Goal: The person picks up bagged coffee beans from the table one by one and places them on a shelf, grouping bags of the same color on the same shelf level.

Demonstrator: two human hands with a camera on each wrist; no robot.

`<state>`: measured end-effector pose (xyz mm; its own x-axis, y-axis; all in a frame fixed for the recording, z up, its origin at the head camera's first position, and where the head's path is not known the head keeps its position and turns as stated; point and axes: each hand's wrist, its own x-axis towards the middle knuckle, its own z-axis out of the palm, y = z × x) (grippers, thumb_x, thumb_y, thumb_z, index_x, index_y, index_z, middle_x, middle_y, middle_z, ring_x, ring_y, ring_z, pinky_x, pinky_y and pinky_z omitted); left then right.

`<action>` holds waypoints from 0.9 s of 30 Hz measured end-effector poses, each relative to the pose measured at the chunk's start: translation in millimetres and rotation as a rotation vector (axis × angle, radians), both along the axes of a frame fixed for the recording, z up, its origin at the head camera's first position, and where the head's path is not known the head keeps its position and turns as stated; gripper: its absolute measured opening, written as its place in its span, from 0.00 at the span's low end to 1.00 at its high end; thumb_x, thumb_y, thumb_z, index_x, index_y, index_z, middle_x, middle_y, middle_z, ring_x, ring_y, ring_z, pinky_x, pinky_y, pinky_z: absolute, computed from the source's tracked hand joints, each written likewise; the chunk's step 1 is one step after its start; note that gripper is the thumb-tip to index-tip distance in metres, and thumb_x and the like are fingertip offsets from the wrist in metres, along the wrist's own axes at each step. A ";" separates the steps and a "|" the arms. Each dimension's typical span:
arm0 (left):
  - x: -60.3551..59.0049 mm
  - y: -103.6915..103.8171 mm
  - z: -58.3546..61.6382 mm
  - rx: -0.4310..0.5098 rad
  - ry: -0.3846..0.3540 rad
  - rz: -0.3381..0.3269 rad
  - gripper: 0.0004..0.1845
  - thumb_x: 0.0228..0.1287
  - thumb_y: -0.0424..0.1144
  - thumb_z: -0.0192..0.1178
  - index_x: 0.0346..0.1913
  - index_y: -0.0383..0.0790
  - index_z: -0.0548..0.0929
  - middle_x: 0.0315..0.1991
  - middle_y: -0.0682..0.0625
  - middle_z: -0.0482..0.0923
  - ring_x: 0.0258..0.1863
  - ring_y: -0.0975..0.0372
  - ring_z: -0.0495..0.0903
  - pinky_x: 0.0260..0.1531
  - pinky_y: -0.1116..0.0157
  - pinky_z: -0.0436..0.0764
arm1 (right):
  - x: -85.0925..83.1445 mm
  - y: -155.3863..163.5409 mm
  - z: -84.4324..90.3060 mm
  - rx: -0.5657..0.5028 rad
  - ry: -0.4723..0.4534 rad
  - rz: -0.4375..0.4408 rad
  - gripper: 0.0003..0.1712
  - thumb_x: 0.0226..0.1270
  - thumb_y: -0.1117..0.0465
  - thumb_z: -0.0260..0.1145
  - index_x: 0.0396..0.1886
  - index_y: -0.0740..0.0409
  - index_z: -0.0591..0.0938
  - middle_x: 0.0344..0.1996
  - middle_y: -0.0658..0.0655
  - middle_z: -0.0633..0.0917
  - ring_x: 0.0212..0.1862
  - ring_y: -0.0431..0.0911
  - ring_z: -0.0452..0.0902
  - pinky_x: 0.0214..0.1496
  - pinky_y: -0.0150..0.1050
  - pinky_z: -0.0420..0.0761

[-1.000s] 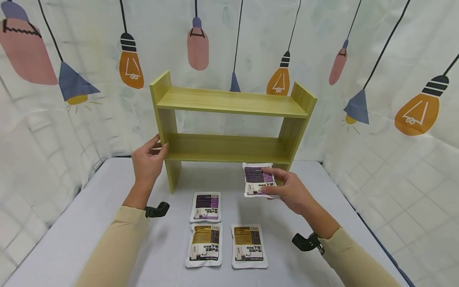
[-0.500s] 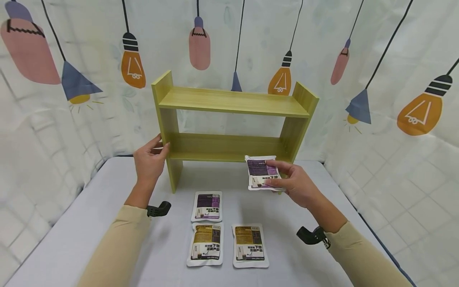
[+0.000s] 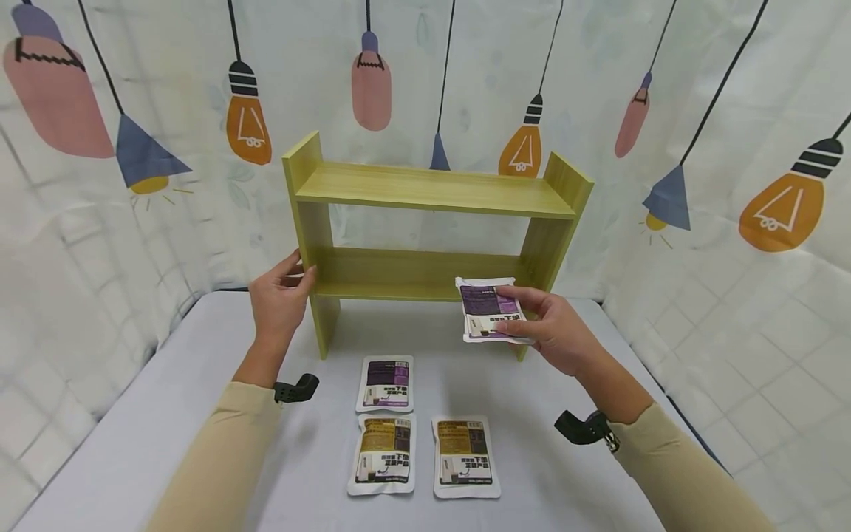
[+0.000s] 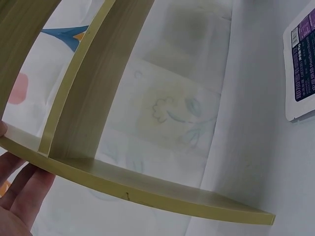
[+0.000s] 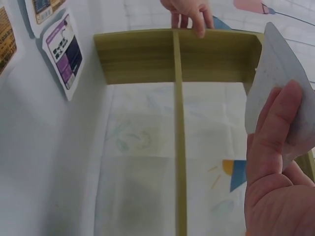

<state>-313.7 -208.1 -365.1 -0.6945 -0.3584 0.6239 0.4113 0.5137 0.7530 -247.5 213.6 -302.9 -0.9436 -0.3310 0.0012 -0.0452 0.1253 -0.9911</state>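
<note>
A green two-tier wooden shelf [image 3: 432, 193] stands on the grey table [image 3: 133, 428]. My left hand [image 3: 278, 295] grips the shelf's left upright at the lower board, fingers wrapped round its edge [image 5: 189, 12]. My right hand [image 3: 555, 332] pinches a purple-labelled white pouch [image 3: 490, 310] in the air, just in front of the lower board's right end. The right wrist view shows the pouch's blank back [image 5: 283, 83] under my thumb. Three more pouches lie flat on the table: a purple one [image 3: 385, 383] and two orange ones [image 3: 384, 452] [image 3: 465, 457].
A curtain printed with hanging light bulbs [image 3: 665, 111] closes in the table at the back and both sides. Both shelf boards [image 3: 419, 272] carry nothing. A black clip [image 3: 295, 388] sits at each wrist.
My right hand has lifted the purple pouch up and slightly right, from above the table to the level of the lower board. The left hand has stayed on the upright.
</note>
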 end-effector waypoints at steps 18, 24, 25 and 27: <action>0.6 -2.2 2.1 -0.011 -0.011 -0.009 0.23 0.70 0.42 0.66 0.66 0.47 0.81 0.51 0.40 0.89 0.37 0.46 0.89 0.32 0.86 0.76 | -7.0 -0.6 22.9 -0.037 0.028 0.012 0.34 0.68 0.67 0.70 0.74 0.55 0.74 0.62 0.56 0.73 0.53 0.46 0.81 0.51 0.31 0.85; 0.1 -2.4 1.0 -0.013 -0.011 -0.005 0.23 0.69 0.42 0.66 0.66 0.47 0.81 0.49 0.39 0.89 0.36 0.47 0.89 0.32 0.86 0.76 | -8.7 0.0 31.3 -0.060 0.046 0.026 0.33 0.68 0.68 0.70 0.73 0.54 0.75 0.60 0.55 0.76 0.52 0.45 0.82 0.49 0.31 0.85; 0.0 -2.4 0.9 -0.013 -0.012 -0.003 0.23 0.69 0.42 0.66 0.66 0.48 0.82 0.49 0.39 0.89 0.35 0.50 0.89 0.31 0.86 0.76 | -9.0 0.0 32.6 -0.068 0.050 0.028 0.33 0.68 0.68 0.70 0.72 0.54 0.76 0.60 0.55 0.76 0.52 0.45 0.82 0.49 0.31 0.86; 0.0 -2.4 0.7 -0.012 -0.012 -0.001 0.23 0.69 0.41 0.66 0.66 0.48 0.82 0.48 0.39 0.89 0.32 0.58 0.89 0.31 0.86 0.76 | -9.5 0.0 35.2 -0.089 0.056 0.032 0.32 0.68 0.70 0.69 0.71 0.54 0.76 0.59 0.55 0.77 0.51 0.45 0.82 0.48 0.31 0.86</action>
<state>-313.8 -210.5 -364.4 -0.7023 -0.3499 0.6199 0.4030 0.5224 0.7514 -257.0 213.6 -267.7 -0.9302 -0.3572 0.0849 -0.1038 0.0341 -0.9940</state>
